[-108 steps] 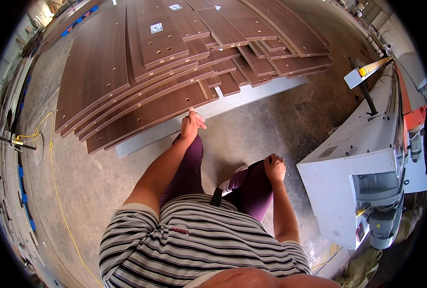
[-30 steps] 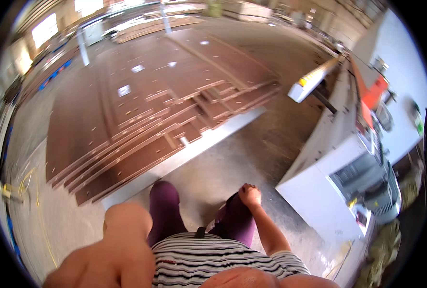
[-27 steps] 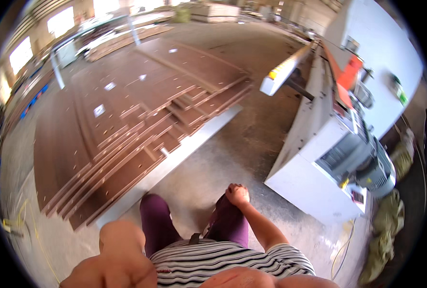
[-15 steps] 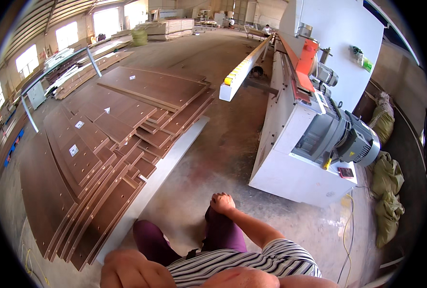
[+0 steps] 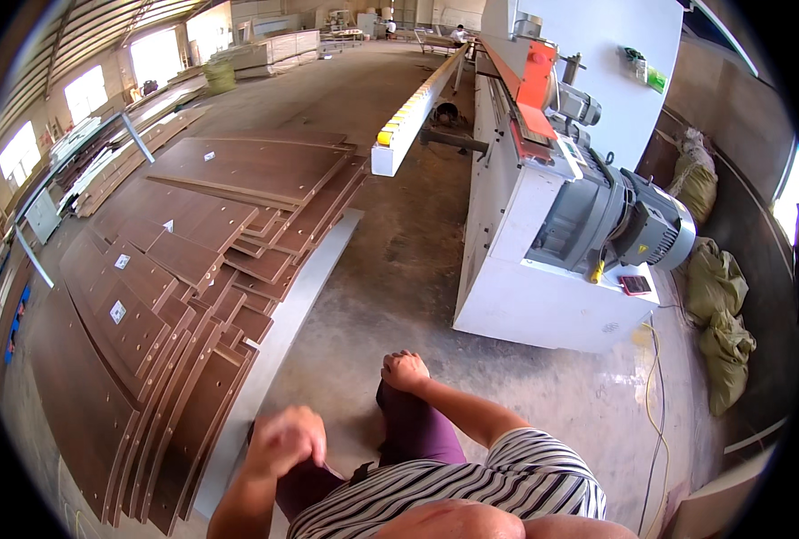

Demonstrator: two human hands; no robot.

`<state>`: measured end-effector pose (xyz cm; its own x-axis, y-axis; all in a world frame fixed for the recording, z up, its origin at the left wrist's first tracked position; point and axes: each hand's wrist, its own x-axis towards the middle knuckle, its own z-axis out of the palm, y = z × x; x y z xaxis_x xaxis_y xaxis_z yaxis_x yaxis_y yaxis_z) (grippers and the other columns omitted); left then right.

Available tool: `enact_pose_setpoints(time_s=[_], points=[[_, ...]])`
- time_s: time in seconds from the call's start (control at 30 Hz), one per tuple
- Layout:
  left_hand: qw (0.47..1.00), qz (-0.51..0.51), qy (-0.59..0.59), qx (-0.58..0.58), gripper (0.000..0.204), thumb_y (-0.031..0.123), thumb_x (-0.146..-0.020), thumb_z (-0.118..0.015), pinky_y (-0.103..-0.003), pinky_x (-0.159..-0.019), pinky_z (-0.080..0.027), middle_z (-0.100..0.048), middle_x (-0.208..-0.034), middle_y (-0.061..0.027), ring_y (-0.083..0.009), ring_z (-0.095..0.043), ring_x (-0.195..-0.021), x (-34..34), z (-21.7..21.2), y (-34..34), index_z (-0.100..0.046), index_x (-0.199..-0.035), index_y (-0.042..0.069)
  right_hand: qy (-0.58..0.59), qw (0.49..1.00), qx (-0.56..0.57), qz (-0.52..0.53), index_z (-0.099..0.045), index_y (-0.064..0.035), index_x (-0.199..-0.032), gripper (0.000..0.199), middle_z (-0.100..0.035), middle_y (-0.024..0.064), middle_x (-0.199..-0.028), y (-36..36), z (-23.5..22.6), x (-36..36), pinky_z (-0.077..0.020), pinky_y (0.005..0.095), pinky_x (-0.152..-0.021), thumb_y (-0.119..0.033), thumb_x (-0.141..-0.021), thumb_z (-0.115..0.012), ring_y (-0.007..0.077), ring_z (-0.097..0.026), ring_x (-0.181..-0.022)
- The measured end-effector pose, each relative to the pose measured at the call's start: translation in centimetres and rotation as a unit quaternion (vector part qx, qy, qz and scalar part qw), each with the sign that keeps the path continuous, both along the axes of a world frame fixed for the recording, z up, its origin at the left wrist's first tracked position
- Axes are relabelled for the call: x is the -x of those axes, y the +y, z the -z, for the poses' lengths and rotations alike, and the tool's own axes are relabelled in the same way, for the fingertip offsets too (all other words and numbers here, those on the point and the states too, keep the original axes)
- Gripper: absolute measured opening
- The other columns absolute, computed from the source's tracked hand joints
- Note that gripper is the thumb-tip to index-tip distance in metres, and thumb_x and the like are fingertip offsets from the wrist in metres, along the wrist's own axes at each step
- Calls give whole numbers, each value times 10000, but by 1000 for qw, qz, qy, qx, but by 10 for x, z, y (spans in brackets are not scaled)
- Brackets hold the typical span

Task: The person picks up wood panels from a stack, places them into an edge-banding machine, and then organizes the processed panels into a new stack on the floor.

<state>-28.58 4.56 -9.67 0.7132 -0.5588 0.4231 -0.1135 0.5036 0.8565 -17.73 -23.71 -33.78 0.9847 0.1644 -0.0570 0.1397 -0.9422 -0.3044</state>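
My right hand (image 5: 405, 371) rests on my right knee, its fingers laid over the purple trousers (image 5: 419, 429), with no object seen in it. My left hand (image 5: 284, 440) is raised over my left thigh and smeared by motion. Its fingers look bent, but whether they are closed or hold anything cannot be made out. Left of that hand lies a broad stack of brown panels (image 5: 184, 296) with holes drilled along their edges. Several small white labels, one a square label (image 5: 118, 312), sit on top. A pale strip (image 5: 284, 346) runs beneath the stack's near side.
At right stands a white machine (image 5: 543, 305) with a grey motor (image 5: 597, 216) and an orange guard (image 5: 538, 81). A phone (image 5: 635, 285) lies on it. A roller beam (image 5: 417, 110) extends away. Sacks (image 5: 715, 280) line the right wall; a cable (image 5: 658, 377) crosses the floor.
My left hand has risen and moved forward from the lower edge to above my left thigh. My right hand stays on the knee. The view has shifted slightly to the right.
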Motion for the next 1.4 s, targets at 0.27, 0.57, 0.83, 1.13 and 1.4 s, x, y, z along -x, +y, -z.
enact_pose_setpoints(time_s=[0.27,0.57,0.83,1.13,1.4], points=[[663,-289,-223,-654,198,184,-912,-586,-410,-835,-477,-651,-957,-189,-335,-618,-926,-29,214,121,-628,-963,-3,33,999,-4,-1,-670,-96,-993,311,-674,78,-1034,6,3,-7,-439,432,-903,-323,-824,-541,264,-562,-1102],[674,-400,-24,-621,312,265,-936,-497,-458,-840,-465,-649,-981,-217,-398,-605,-930,-38,284,147,-638,-963,-11,3,1000,0,9,-684,-92,-868,339,-673,83,-951,2,7,-3,-447,431,-855,-397,-846,-538,262,-600,-1023],[588,-342,-5,-733,362,360,-906,-521,-474,-811,-467,-661,-974,-203,-415,-605,-922,-47,261,120,-657,-973,31,65,998,1,-18,-715,-99,-958,403,-693,113,-971,2,-5,-6,-433,442,-890,-439,-835,-538,283,-621,-1015],[570,-389,-17,-724,346,376,-912,-514,-493,-811,-468,-666,-950,-180,-392,-605,-925,-40,256,111,-664,-963,69,26,999,17,-24,-703,-129,-879,307,-672,69,-1013,-4,8,-4,-436,435,-901,-371,-838,-518,256,-593,-1049],[553,-420,-2,-720,314,380,-903,-523,-477,-813,-471,-677,-951,-132,-351,-613,-933,-34,271,122,-668,-945,104,41,998,25,-28,-712,-146,-924,313,-674,66,-1058,3,-1,-4,-428,425,-928,-363,-860,-497,259,-587,-1076]])
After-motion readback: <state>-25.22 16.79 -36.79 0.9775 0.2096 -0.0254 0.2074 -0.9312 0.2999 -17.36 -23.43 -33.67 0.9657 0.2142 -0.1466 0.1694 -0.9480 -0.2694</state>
